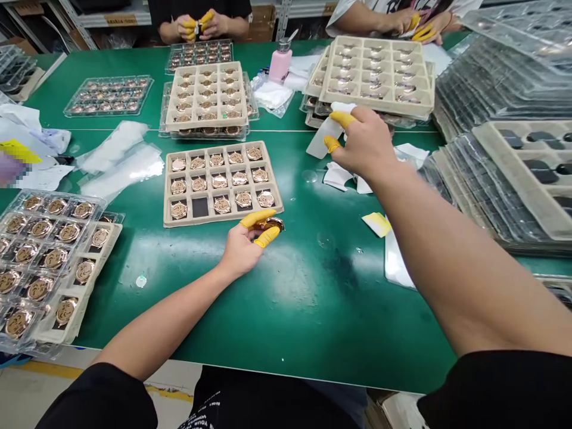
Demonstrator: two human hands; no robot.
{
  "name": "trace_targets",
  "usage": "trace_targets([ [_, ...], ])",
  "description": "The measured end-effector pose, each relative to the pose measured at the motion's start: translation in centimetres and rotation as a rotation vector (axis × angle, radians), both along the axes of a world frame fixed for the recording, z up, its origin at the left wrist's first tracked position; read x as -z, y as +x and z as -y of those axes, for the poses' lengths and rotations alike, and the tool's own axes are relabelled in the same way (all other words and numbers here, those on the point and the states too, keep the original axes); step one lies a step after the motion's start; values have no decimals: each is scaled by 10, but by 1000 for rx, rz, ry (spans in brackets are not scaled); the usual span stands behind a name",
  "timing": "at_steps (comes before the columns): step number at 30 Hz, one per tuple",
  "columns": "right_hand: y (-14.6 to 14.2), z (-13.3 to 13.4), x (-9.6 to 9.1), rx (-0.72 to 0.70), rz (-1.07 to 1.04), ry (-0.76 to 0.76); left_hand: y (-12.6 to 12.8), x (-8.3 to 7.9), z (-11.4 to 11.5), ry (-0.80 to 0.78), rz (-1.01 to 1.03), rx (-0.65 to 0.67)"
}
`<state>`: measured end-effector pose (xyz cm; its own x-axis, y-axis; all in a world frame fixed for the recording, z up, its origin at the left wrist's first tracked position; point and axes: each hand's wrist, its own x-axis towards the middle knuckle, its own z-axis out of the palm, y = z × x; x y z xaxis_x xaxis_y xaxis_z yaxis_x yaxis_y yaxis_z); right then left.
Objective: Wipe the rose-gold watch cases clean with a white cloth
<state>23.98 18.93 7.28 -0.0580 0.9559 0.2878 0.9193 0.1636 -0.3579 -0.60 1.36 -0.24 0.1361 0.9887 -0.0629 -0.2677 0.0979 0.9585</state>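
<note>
A worker's left hand (pixel 243 247), two of its digits capped in smooth yellow sleeves (pixel 267 237), grips a round, metallic watch case (pixel 274 224) by its edge, above the glossy green tabletop (pixel 286 322) and just beside the near edge of a beige moulded tray (pixel 210 218). The right hand (pixel 366 140), stretched farther out, pinches a thin, whitish sheet (pixel 322 140) between yellow-capped tips; from here I cannot tell paper from plastic film. In the tray's squarish compartments sit rose-gold cases (pixel 218 180) with round tan faces, while one compartment in the near row shows its flat dark floor. At left rises a stack of clear, shiny plastic trays (pixel 54 229) bearing similar cases; at right slump thick layers of grey, ridged trays (pixel 491 89). Across the table, a pink bottle (pixel 279 67) stands by crumpled white tissue (pixel 271 95), near two seated people (pixel 232 9)
</note>
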Motion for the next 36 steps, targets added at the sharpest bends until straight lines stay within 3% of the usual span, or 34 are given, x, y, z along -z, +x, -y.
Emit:
trace_targets([
  [5,1,0,4,-21,-50,30,1,0,-1,-17,3,13],
  [8,0,-1,8,9,24,42,2,0,0,-29,15,9],
  [17,-11,-3,31,79,24,113,1,-2,1,-65,23,29],
  [20,-15,-7,27,91,43,100,0,-2,1,-92,27,28],
  [23,-15,-5,12,183,-42,136,1,-2,1,-80,11,51],
  [25,-14,10,1,254,-225,249,1,0,1,-60,2,51],
  [28,-17,62,1,232,-656,458,2,2,2,-36,-9,30],
  [30,-25,106,15,199,-952,363,2,3,2,-9,-28,25],
  [32,-34,147,33,202,-1076,31,1,3,3,37,-70,36],
  [36,-50,190,53,225,-1072,1,-1,0,7,120,-205,77],
])
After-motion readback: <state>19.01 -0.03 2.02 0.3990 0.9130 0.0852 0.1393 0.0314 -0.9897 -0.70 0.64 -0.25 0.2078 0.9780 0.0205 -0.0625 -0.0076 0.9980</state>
